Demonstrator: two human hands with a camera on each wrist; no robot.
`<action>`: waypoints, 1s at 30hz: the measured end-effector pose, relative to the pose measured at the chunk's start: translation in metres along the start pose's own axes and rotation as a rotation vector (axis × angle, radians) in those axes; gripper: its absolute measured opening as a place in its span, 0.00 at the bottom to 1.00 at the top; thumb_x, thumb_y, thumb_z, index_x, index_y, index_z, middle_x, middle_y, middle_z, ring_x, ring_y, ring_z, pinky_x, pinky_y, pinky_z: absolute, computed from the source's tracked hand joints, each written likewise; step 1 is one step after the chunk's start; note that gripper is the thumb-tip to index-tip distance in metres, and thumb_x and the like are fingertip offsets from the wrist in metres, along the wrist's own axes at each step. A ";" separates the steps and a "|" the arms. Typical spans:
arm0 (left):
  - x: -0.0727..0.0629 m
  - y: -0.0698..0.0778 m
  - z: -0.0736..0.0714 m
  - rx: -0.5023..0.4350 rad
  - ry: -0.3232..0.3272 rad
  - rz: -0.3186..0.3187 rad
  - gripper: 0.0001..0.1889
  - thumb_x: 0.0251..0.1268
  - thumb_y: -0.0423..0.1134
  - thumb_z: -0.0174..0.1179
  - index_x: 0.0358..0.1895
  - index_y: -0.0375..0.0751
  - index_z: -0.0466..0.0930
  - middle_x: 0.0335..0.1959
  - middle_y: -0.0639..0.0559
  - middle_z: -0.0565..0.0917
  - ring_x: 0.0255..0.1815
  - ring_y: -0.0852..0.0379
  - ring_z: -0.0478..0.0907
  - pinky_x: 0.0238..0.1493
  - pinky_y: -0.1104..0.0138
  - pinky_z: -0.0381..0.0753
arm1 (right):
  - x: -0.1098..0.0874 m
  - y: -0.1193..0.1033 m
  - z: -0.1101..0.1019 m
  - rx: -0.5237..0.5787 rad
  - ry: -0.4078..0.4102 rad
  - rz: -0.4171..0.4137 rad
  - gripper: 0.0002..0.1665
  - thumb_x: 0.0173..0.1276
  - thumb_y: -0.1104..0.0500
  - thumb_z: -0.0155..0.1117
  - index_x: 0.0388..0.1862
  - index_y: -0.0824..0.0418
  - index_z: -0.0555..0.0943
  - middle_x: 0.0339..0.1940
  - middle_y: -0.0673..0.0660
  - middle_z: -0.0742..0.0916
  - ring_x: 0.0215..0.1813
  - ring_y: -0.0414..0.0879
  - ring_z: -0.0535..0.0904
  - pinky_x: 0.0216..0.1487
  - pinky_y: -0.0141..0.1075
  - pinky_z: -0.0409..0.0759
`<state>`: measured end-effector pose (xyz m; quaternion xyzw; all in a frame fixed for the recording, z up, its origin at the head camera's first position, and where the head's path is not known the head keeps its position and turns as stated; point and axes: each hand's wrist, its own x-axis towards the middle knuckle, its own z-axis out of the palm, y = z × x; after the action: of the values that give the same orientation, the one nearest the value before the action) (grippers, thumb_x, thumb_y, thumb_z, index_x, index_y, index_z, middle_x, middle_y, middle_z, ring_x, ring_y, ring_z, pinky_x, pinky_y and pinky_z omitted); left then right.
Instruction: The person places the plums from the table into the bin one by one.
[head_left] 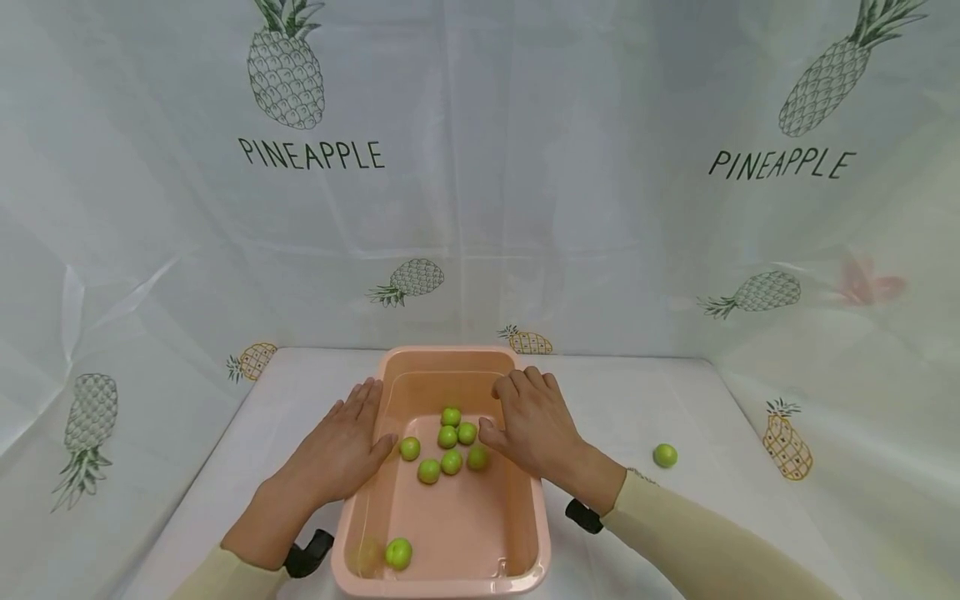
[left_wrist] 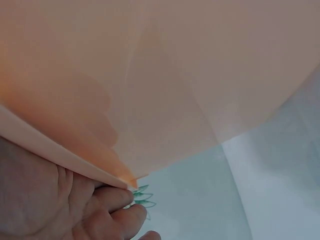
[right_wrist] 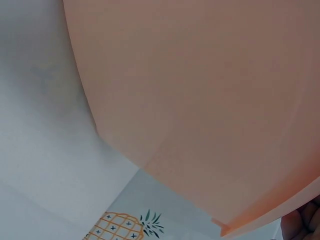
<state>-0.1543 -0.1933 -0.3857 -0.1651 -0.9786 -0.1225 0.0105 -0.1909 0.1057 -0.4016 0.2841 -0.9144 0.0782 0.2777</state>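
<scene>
A pink plastic bin (head_left: 442,589) stands lengthwise in front of me on the white table. Several small round green fruits (head_left: 429,472), plum-like, lie inside, mostly in its middle and far part; one green fruit (head_left: 399,553) sits apart in the near left corner. My left hand (head_left: 337,446) rests along the left rim, fingers straight and thumb over the edge. On the right rim, my right hand (head_left: 536,425) grips with bent fingers, its thumb towards the inside. Both wrist views show mostly the bin's outer wall (left_wrist: 165,90), with part of each hand under the rim.
A single green fruit (head_left: 664,455) lies on the white table (head_left: 600,400), right of the bin. Behind and at both sides hangs a pale sheet (head_left: 487,167) printed with pineapples. Black straps (head_left: 309,554) circle both wrists.
</scene>
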 end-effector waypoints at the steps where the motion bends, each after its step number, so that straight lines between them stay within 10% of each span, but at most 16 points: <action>1: 0.000 0.000 0.000 -0.001 -0.002 -0.001 0.41 0.81 0.49 0.55 0.81 0.22 0.52 0.83 0.28 0.58 0.83 0.29 0.56 0.78 0.35 0.62 | 0.000 0.000 0.000 -0.003 0.000 0.000 0.17 0.62 0.46 0.67 0.39 0.57 0.80 0.32 0.51 0.80 0.36 0.49 0.70 0.39 0.41 0.65; 16: -0.001 0.000 0.000 -0.005 -0.002 0.005 0.41 0.81 0.49 0.55 0.81 0.21 0.53 0.83 0.27 0.58 0.83 0.29 0.56 0.78 0.35 0.63 | -0.018 0.037 0.000 0.005 0.261 -0.085 0.10 0.67 0.54 0.61 0.36 0.60 0.81 0.31 0.54 0.83 0.37 0.54 0.75 0.40 0.46 0.71; 30: -0.001 0.001 0.000 -0.020 0.000 0.006 0.41 0.81 0.48 0.56 0.81 0.20 0.51 0.83 0.27 0.57 0.84 0.29 0.55 0.79 0.36 0.62 | -0.108 0.151 0.000 -0.194 0.122 -0.005 0.17 0.64 0.53 0.61 0.40 0.68 0.79 0.34 0.62 0.83 0.40 0.63 0.77 0.41 0.56 0.76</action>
<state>-0.1533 -0.1928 -0.3850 -0.1679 -0.9769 -0.1321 0.0093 -0.2019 0.2817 -0.4594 0.2527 -0.8984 0.0057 0.3593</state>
